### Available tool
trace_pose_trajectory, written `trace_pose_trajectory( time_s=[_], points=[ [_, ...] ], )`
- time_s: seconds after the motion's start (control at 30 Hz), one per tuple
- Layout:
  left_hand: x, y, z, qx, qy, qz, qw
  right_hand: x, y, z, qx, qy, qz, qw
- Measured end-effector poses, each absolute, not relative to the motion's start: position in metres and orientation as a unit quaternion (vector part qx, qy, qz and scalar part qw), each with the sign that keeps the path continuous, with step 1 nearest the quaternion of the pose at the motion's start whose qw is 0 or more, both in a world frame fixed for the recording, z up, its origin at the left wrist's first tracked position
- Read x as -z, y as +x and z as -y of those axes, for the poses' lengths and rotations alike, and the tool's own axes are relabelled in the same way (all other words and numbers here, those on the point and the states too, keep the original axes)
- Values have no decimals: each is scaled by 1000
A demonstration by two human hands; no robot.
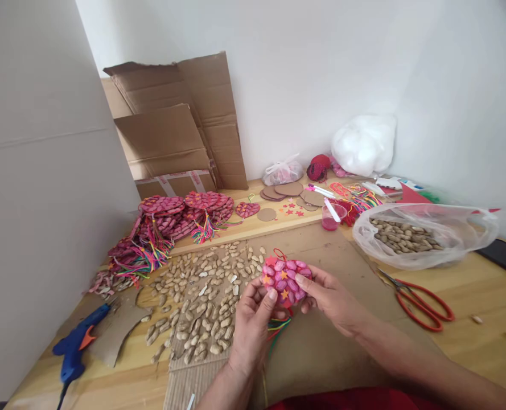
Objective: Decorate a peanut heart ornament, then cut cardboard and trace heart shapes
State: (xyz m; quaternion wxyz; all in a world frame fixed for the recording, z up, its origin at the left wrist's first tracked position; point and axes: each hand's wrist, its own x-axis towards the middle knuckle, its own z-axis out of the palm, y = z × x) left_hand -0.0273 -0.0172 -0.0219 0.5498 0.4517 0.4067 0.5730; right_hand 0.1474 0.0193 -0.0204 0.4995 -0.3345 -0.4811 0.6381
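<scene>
A pink ornament (294, 280) covered in painted peanut shells, with small orange stars, is held up over the cardboard sheet. My left hand (255, 313) pinches its lower left edge, thumb on the front. On the right edge, my right hand (327, 293) grips it with the thumb on top and fingers behind. A red loop rises from the ornament's top, and colored tassel threads (279, 326) hang below it. Loose peanuts (208, 319) lie spread on the cardboard to the left of my hands.
Finished ornaments (163, 219) are piled at the back left, near a blue glue gun (75, 344). Red-handled scissors (423, 302) and a plastic bag of peanuts (406, 236) lie on the right. Cardboard discs (289, 189) and a pink cup (333, 217) stand behind.
</scene>
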Motion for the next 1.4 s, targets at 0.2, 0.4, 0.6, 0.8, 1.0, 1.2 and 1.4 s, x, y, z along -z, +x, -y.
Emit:
trace_pose_trajectory(
  time_s=[0.2, 0.4, 0.6, 0.8, 1.0, 1.2, 1.4],
  points=[
    [22, -22, 18, -510, 469, -388, 608, 11, 149, -28, -635, -335, 468, 516],
    [25, -20, 13, -516, 453, -376, 622, 27, 145, -38, -649, -338, 452, 510],
    [28, -20, 10, -513, 473, -412, 585, 45, 149, -44, -586, -358, 529, 498],
    [21, -29, 10, -545, 465, -422, 555, 54, 157, -54, -591, -330, 525, 516],
    [-43, -79, 13, -566, 486, -458, 484, 49, 156, -63, -614, -376, 472, 509],
    [-150, -161, 8, -665, 486, -473, 313, 48, 156, -66, -596, -387, 516, 479],
    [-198, -239, -8, -755, 368, -496, 222, 64, 159, -77, -609, -412, 500, 457]
  ],
)
